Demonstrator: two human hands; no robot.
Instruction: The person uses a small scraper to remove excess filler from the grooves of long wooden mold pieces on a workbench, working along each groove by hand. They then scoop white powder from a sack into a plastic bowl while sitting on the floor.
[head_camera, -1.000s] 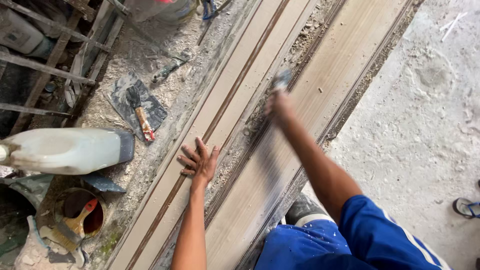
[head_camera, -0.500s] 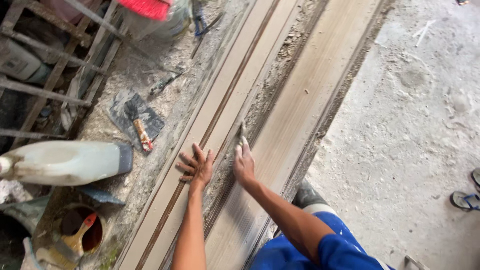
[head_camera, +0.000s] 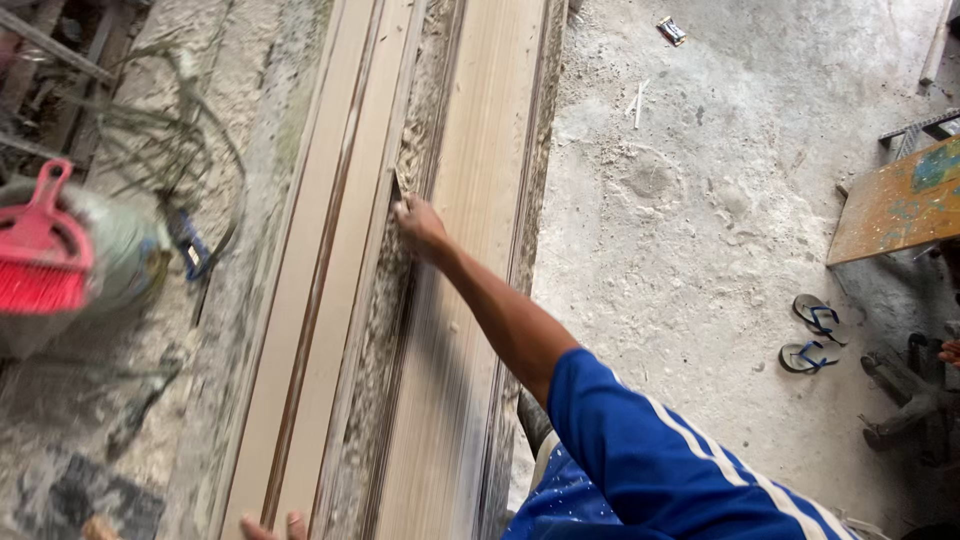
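The right hand (head_camera: 418, 222) reaches far out and is closed around a small scraping tool (head_camera: 399, 186), pressed into the groove between two long wooden boards (head_camera: 480, 200), likely to clean out the sawdust there. The left hand (head_camera: 270, 526) rests near on the left board to hold it steady; only fingertips show. A red brush (head_camera: 42, 255) lies far left.

The right arm reaches far forward, nearly straight at the elbow, bare below a blue short sleeve with white stripes. The right hand (head_camera: 418, 222) is curled closed, knuckles up, fingers pinched tight at its tip. The left hand (head_camera: 272, 526) shows only as fingertips at the bottom edge, pressed flat; the arm behind it is out of view.
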